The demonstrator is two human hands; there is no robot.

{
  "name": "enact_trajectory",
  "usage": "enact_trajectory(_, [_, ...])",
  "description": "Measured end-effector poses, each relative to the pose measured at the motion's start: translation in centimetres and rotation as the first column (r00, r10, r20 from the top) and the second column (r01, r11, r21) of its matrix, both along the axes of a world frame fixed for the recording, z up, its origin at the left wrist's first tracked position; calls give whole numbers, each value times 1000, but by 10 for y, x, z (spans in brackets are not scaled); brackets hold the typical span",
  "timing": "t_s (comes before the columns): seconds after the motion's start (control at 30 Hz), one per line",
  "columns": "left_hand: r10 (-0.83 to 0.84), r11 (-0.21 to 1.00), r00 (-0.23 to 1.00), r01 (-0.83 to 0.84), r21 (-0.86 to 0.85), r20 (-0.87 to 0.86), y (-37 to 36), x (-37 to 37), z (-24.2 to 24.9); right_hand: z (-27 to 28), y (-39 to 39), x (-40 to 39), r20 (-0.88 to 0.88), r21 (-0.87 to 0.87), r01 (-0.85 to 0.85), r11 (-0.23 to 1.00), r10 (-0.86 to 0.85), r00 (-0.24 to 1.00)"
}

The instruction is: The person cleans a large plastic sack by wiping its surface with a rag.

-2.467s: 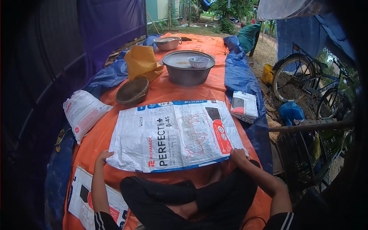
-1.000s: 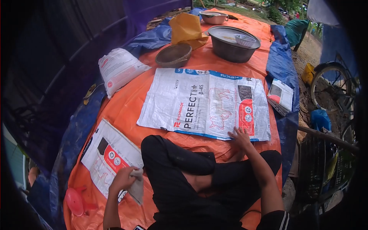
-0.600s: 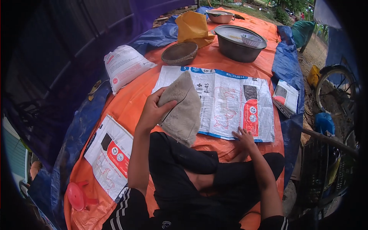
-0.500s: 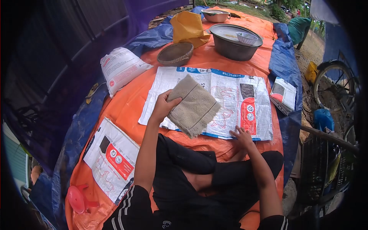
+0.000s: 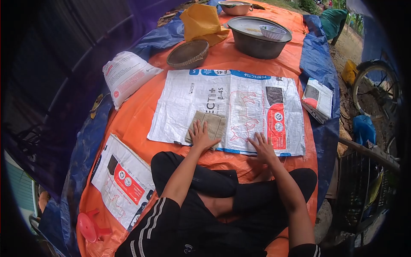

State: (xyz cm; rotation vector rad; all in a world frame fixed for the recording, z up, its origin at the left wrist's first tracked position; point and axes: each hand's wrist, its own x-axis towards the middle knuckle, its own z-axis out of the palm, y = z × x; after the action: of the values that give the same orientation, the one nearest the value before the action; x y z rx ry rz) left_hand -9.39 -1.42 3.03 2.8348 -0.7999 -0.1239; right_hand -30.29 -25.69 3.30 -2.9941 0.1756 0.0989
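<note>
A white printed sack (image 5: 175, 98) lies flat across the orange tarp before my crossed legs. On its left half rests a folded tan cloth (image 5: 214, 122). My left hand (image 5: 203, 136) lies on the cloth with its fingers spread, pressing from above rather than gripping. My right hand (image 5: 263, 147) lies open near the sack's lower edge, fingers apart, right of the cloth and not touching it.
Beyond the sack are a woven basket (image 5: 187, 54), a yellow bag (image 5: 199, 21) and a dark tub (image 5: 259, 43). A full white bag (image 5: 128, 77) stands left. Folded sacks (image 5: 317, 100) lie right, others (image 5: 124, 180) lower left by a red stool (image 5: 88, 227).
The tan cloth has gone from raised in my left hand to flat on the sack. My left hand has moved down and opened over it. My right hand has shifted slightly left.
</note>
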Motion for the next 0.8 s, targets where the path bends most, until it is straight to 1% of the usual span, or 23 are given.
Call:
enact_trajectory(0.03, [8, 1000, 999, -9, 16, 53, -1, -2, 0, -2, -1, 1, -36, 29, 13, 999, -12, 999])
enact_trajectory(0.07, [10, 1000, 999, -11, 22, 51, -1, 3, -4, 0, -2, 1, -39, 36, 11, 999, -9, 999])
enact_trajectory(0.17, [-5, 1000, 998, 5, 0, 59, 2, 25, -16, 1, -1, 5, -91, 42, 78, 996, -73, 993])
enact_trajectory(0.2, [50, 986, 999, -52, -160, -16, 4, 32, -14, 0, -1, 7, -91, 44, 78, 996, -74, 993])
enact_trajectory(0.23, [92, 942, 991, -119, -314, -100, 5, 38, -13, -1, -1, 9, -55, 68, 115, 991, -112, 992])
enact_trajectory(0.27, [92, 941, 991, -119, -317, -100, 6, 43, -5, 1, -2, 13, -19, 93, 152, 984, -150, 988])
enact_trajectory(0.3, [23, 684, 827, -423, -594, -562, 9, 45, 10, 4, -3, 17, -18, 93, 153, 984, -153, 988])
enact_trajectory(0.33, [-249, 333, 508, -755, -565, -825, 12, 44, 23, 6, -3, 21, 90, 178, 128, 976, -146, 985])
enact_trajectory(0.37, [-474, 190, 402, -822, -536, -783, 16, 40, 31, 8, -1, 26, 196, 261, 92, 961, -146, 970])
enact_trajectory(0.4, [-468, 191, 400, -825, -532, -788, 21, 30, 44, 15, 5, 30, 191, 267, 91, 959, -145, 971])
enact_trajectory(0.43, [-646, 85, 316, -875, -477, -695, 24, 15, 61, 30, 13, 35, 303, 334, 40, 942, -147, 942])
enact_trajectory(0.47, [-798, -6, 244, -918, -397, -552, 25, 2, 75, 47, 23, 39, 412, 392, -19, 920, -157, 898])
enact_trajectory(0.5, [-808, -9, 263, -900, -435, -528, 28, -10, 78, 64, 36, 42, 509, 457, -60, 887, -206, 836])
enact_trajectory(0.53, [-807, -10, 262, -902, -431, -529, 28, -23, 87, 78, 46, 43, 505, 458, -59, 887, -205, 839])
enact_trajectory(0.6, [-938, -96, 186, -950, -298, -292, 27, -43, 99, 99, 61, 41, 572, 559, -106, 822, -289, 768])
enact_trajectory(0.63, [-944, -105, 191, -947, -302, -269, 26, -48, 90, 103, 66, 39, 610, 549, -135, 825, -285, 739])
enact_trajectory(0.67, [-943, -109, 192, -950, -293, -270, 25, -49, 86, 104, 70, 37, 603, 550, -133, 825, -282, 747])
enact_trajectory(0.77, [-942, -25, 130, -947, -319, -309, 18, -54, 79, 100, 77, 31, 612, 592, -184, 785, -289, 736])
enact_trajectory(0.8, [-943, -22, 124, -949, -316, -309, 15, -56, 80, 100, 77, 32, 610, 591, -178, 786, -292, 737])
